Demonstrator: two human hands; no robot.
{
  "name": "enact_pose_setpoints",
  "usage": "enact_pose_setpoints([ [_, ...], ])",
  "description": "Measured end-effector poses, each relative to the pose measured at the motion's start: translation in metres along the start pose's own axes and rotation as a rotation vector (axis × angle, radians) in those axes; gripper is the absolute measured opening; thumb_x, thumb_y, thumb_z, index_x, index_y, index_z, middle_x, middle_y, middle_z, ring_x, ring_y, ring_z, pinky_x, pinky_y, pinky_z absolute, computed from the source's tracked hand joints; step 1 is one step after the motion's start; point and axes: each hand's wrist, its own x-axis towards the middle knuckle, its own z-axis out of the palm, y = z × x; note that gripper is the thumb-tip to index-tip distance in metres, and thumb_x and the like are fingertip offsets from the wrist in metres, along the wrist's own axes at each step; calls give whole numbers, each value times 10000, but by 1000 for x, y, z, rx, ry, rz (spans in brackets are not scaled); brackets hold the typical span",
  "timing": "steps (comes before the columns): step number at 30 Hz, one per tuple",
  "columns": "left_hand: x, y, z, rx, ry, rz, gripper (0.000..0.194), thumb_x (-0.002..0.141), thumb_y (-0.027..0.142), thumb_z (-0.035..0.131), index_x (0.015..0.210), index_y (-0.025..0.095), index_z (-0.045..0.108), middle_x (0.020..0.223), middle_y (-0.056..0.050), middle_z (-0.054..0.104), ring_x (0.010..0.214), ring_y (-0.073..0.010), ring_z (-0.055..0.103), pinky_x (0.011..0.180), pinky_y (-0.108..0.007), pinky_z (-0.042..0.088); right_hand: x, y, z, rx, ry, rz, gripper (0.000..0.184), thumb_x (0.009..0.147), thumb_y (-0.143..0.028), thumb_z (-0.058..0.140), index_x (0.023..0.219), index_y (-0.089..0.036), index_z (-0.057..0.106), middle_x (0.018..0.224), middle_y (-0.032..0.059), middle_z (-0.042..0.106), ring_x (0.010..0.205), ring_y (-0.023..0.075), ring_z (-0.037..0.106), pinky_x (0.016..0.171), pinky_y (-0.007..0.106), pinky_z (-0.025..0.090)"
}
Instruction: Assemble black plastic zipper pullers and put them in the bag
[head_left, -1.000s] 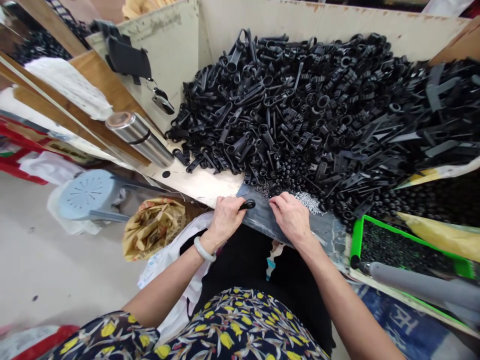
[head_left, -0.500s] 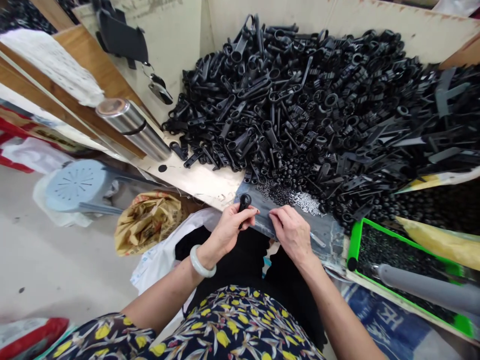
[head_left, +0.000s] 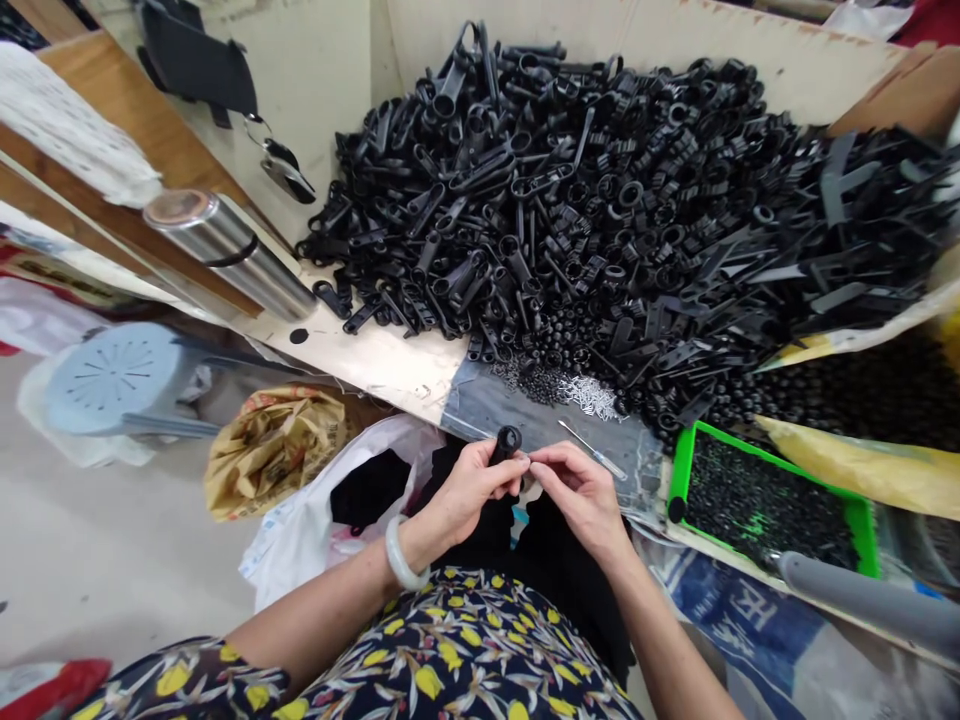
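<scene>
Black ring-ended plastic part [head_left: 508,440]: pinched in my left hand [head_left: 466,492]. My right hand [head_left: 589,500]: fingertips pressed together, contents unclear, now at the left's; earlier apart.

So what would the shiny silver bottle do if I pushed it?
The silver bottle looks tall and narrow, so a push near the top would probably tip it over. Its sides look round, so once lying down it might roll. The metal looks smooth and shiny, so it could feel a bit slippery to hold.
</scene>
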Motion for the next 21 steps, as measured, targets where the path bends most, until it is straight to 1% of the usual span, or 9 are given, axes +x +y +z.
enact_pose_setpoints([
  [2,1,1,0,44,-26,13,287,875,400,739,818,135,645,648,17,578,575,-81,436,551,-223,290,0,1,0,19,35,-16,179,974,-398,719,971,-228,774,930,53,708,774,181,674,680,296,548],
  [4,5,7,-2,174,15,83,294,913,422,700,834,143,652,655,14,591,588,-97,466,579,-231,335,3,-1,-2,5,82,-52,163,978,-384,712,959,-231,763,922,46,701,779,179,668,678,292,540],
  [8,24,21,-11,812,204,402,227,949,318,672,779,169,652,722,-5,637,685,-147,557,687,-270,405,11,-2,-14,-224,151,-145,134,1003,-343,671,993,-243,759,949,42,704,764,170,637,678,297,512],
  [11,39,25,-15,1277,155,530,94,948,189,651,863,181,691,856,-50,709,814,-200,630,745,-297,425,13,2,-19,-375,136,-200,139,1026,-316,632,1012,-246,752,961,41,710,742,164,619,696,308,507],
  [13,46,25,-15,1413,124,530,88,956,155,625,910,180,696,884,-71,717,846,-218,643,750,-308,432,12,4,-20,-389,129,-210,135,1032,-299,621,1022,-247,745,976,41,712,747,163,620,700,308,507],
  [15,49,25,-15,1411,127,522,110,955,147,614,872,175,680,852,-66,700,820,-213,630,737,-308,424,10,4,-18,-368,131,-212,126,1033,-283,622,1028,-248,744,983,38,713,748,158,617,698,305,503],
  [17,48,27,-14,1257,135,499,158,948,180,632,790,175,647,784,-39,665,758,-188,596,716,-298,408,9,3,-16,-316,149,-206,109,1022,-267,640,1018,-250,748,971,31,712,755,156,619,697,301,497],
  [19,42,31,-12,953,119,408,245,940,276,670,726,173,610,716,-12,628,692,-157,551,684,-281,392,10,-1,-15,-233,190,-191,90,1006,-259,665,999,-250,754,952,26,706,782,160,631,701,296,496],
  [21,33,36,-9,586,73,256,294,916,385,710,743,168,614,681,3,615,635,-127,504,632,-259,367,13,-7,-14,-145,232,-180,79,993,-259,684,984,-251,761,948,29,701,823,170,643,709,293,500],
])
